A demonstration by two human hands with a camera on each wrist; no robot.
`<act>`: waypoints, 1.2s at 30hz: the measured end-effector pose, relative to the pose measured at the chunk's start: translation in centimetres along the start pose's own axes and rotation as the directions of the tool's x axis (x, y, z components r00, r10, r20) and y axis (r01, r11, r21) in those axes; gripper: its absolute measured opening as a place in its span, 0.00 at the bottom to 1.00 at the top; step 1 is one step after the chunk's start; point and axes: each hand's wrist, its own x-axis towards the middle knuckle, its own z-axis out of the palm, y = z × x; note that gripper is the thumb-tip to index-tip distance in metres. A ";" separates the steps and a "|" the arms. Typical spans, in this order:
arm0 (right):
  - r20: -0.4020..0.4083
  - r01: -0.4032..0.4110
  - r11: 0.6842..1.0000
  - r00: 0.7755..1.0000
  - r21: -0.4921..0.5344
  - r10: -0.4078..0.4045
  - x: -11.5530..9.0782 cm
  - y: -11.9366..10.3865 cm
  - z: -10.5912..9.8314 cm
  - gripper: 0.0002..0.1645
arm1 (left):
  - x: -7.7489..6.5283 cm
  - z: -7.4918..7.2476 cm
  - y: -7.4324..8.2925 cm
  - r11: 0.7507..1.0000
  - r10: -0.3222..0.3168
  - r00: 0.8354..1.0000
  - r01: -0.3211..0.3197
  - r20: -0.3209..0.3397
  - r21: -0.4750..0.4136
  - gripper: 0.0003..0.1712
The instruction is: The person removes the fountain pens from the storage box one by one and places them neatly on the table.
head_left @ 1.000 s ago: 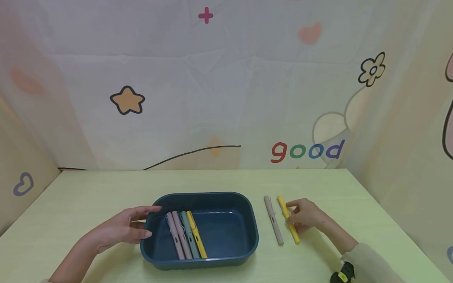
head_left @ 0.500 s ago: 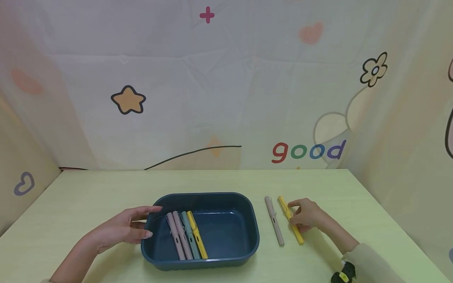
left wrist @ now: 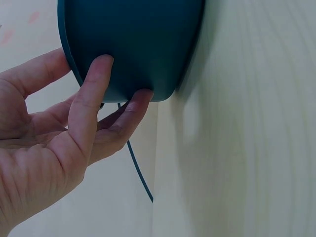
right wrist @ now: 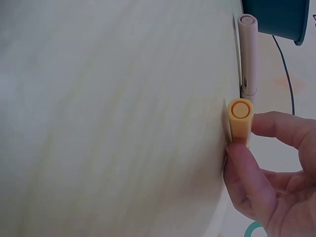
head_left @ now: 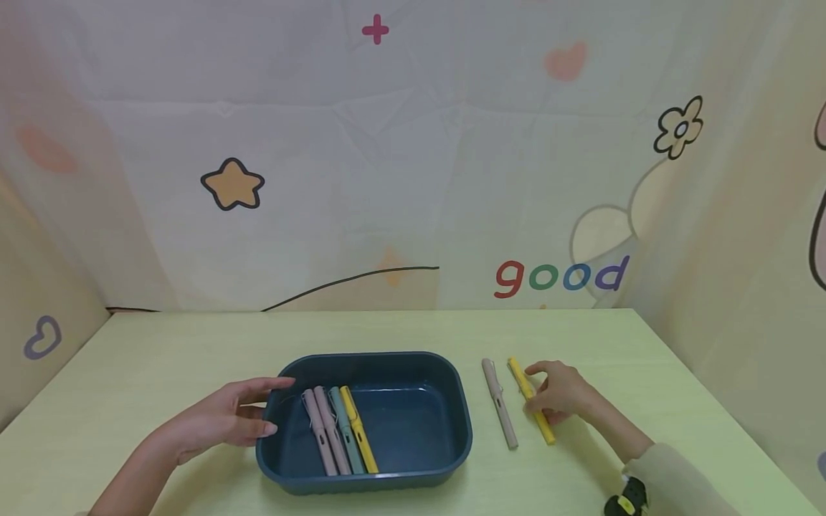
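A dark blue rectangular tray (head_left: pixel 413 480) stands on the table. My left hand (head_left: pixel 232 412) holds its left end, the index finger over the rim and the thumb (left wrist: pixel 91 94) on the outer wall. Right of the tray, my right hand (head_left: pixel 560 390) pinches a yellow fountain pen (head_left: pixel 544 424) at its middle between thumb and fingers. The pen lies slanted close over the tabletop, its round end (right wrist: pixel 240 110) facing the right wrist camera. Beside it on the left lies a greyish-pink fountain pen (head_left: pixel 500 412), untouched.
Inside the tray, toward its left, several capped pens lie side by side: two mauve pens (head_left: pixel 330 433), a teal pen (head_left: pixel 346 433) and another yellow pen (head_left: pixel 361 433). A patterned cloth backdrop (head_left: pixel 413 179) closes off the table's (head_left: pixel 193 337) far edge and sides.
The near end of the pinched yellow pen has swung slightly right, away from the greyish-pink pen. My left hand and the tray have stayed in place.
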 end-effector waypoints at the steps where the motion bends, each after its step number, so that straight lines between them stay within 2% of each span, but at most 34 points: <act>1: -0.001 -0.002 1.000 1.000 -0.005 0.002 0.0 -0.1 0.0 0.38 | 0.0 0.0 0.0 1.000 0.000 1.000 0.000 -0.001 0.000 0.40; 12: -0.007 -0.007 0.999 1.000 -0.044 0.007 0.3 0.0 0.1 0.38 | 0.0 0.0 -0.1 1.000 -0.006 1.000 0.006 -0.009 -0.002 0.39; 30: 0.024 -0.018 1.000 1.000 -0.005 0.018 0.0 -0.1 -0.2 0.39 | 0.0 0.1 0.0 1.000 -0.017 1.000 0.018 -0.013 0.008 0.40; 36: 0.013 0.073 0.995 0.997 0.064 -0.074 -0.7 -0.7 -1.4 0.34 | 0.0 0.1 0.1 1.000 -0.009 1.000 0.009 -0.005 0.007 0.40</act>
